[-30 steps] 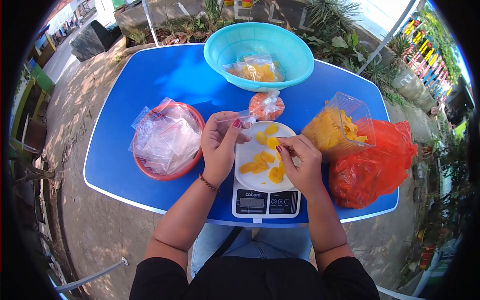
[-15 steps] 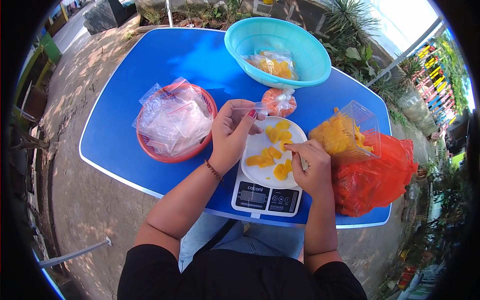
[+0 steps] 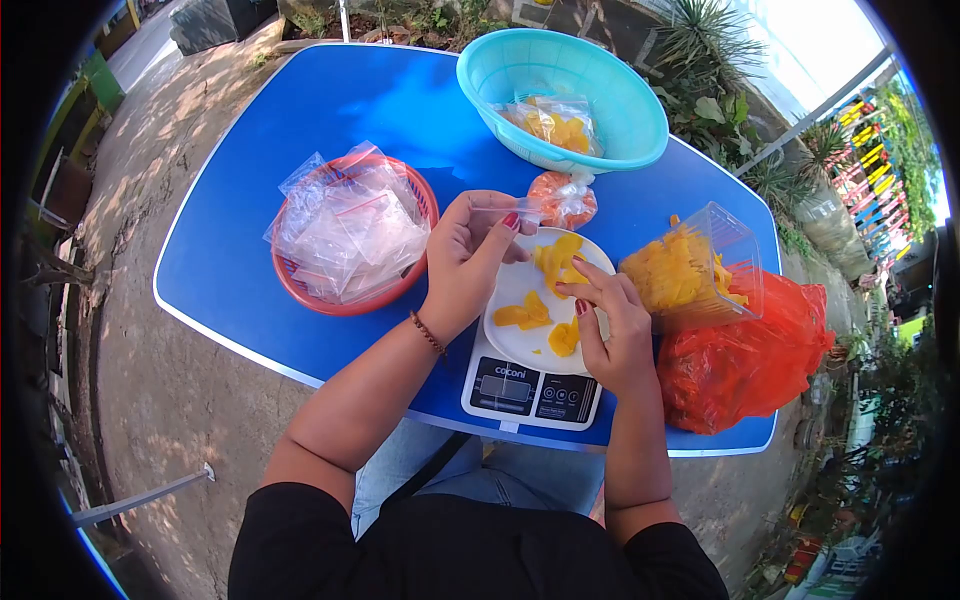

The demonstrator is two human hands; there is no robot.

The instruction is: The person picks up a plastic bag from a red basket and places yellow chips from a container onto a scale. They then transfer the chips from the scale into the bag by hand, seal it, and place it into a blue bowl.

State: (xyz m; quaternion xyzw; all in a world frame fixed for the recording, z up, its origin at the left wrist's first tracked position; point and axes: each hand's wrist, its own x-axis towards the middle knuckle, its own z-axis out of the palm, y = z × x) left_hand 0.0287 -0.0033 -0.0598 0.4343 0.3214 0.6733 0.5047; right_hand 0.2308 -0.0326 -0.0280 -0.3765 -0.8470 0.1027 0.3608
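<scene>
My left hand (image 3: 472,250) pinches a clear plastic bag (image 3: 508,207), seen almost edge-on, over the left rim of a round white plate (image 3: 505,285). Thin yellow slices (image 3: 524,315) that look like fruit lie on the plate in small groups. The plate rests on a white digital kitchen scale (image 3: 483,400) with a black panel. Over the plate's right side hovers my right hand (image 3: 618,325), its fingers apart and their tips at the slices. Whether those tips touch a slice is hard to make out.
A red basket (image 3: 432,205) of clear zip bags stands left. Behind are a turquoise basin (image 3: 630,110) with filled bags and a knotted bag of orange pieces (image 3: 565,200). At right, a clear tub (image 3: 735,240) of yellow slices leans by a red plastic bag (image 3: 745,350) on the blue table (image 3: 250,230).
My right hand has shifted slightly up and left over the plate, and its fingers have spread from a pinch. The slices near it are grouped differently. My left hand keeps the plastic bag.
</scene>
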